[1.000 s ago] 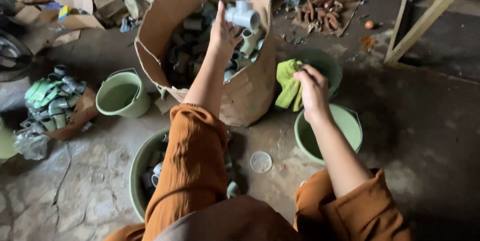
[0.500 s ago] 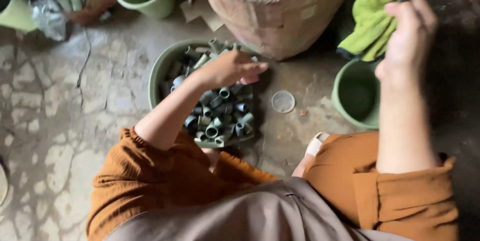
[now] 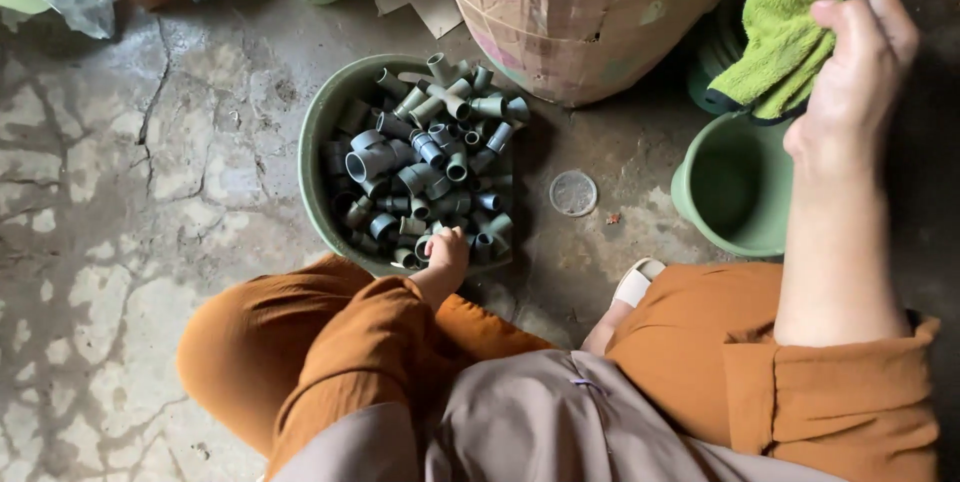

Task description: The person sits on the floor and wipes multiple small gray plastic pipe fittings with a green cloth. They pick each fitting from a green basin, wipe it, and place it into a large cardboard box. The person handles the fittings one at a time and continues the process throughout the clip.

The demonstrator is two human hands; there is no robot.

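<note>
Your left hand [image 3: 447, 254] is down at the near rim of the basin [image 3: 318, 132], grip curled into the grey pipe fittings [image 3: 425, 167] heaped just ahead, pinch unclear; your right hand [image 3: 850, 72], far right, pinches the green cloth [image 3: 780, 27].

Bare floor [image 3: 150, 202] left — cardboard drum [image 3: 590, 22], buckets [image 3: 735, 187] crowd right.

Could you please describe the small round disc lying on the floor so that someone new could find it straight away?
Start at the big cardboard drum at the top. Below it, on the bare floor between the basin of grey pipe fittings and the empty green bucket, lies the clear disc. It alone is flat and see-through.
</note>
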